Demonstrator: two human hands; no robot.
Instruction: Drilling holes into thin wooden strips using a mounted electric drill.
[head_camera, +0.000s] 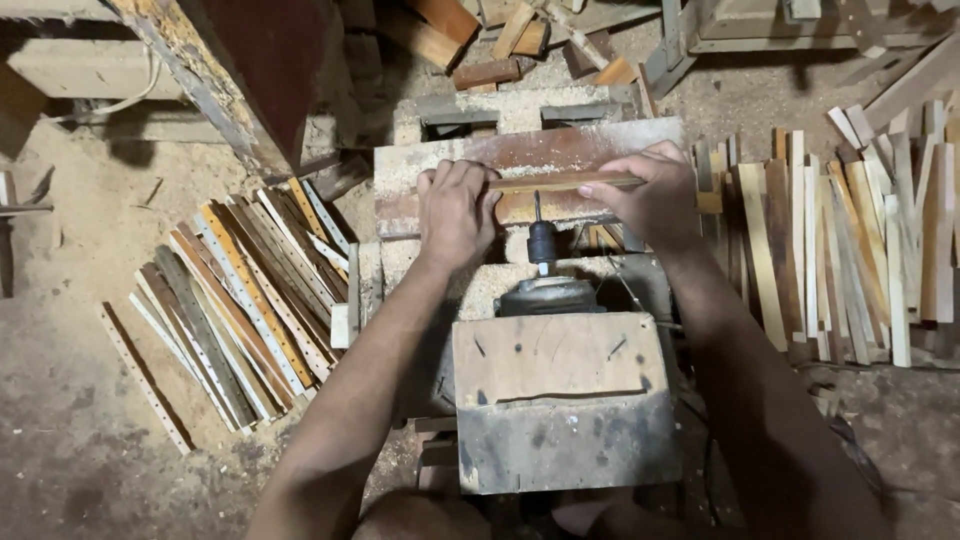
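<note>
While pressing the strip toward the bit, keep it level and square across the plate, with both ends bearing evenly so it cannot rock or swing. Keep fingertips up on the top edge and the far face, well off the line of the bit (which points straight at the strip's near face, between the two hands). Feed gently, judging by feel; avoid leaning weight onto one end only. Hold wrists clear of the chuck and motor.

Left hand: fingers curled down over the strip's left end, closed on it, thumb hidden underneath. Right hand: closed round the right end, fingers wrapped over the top, grip apparently firm.

Strip: thin, narrow, straight, light brown wood, lying crosswise on the sawdust-strewn plate just beyond the bit; contact with the bit too fine to tell. Holes along it not discernible from this angle. Left pile on the floor made of similar strips, many with rows of small holes; right pile of plain, paler strips. Box of worn wood sits nearest, in front of the motor.
</note>
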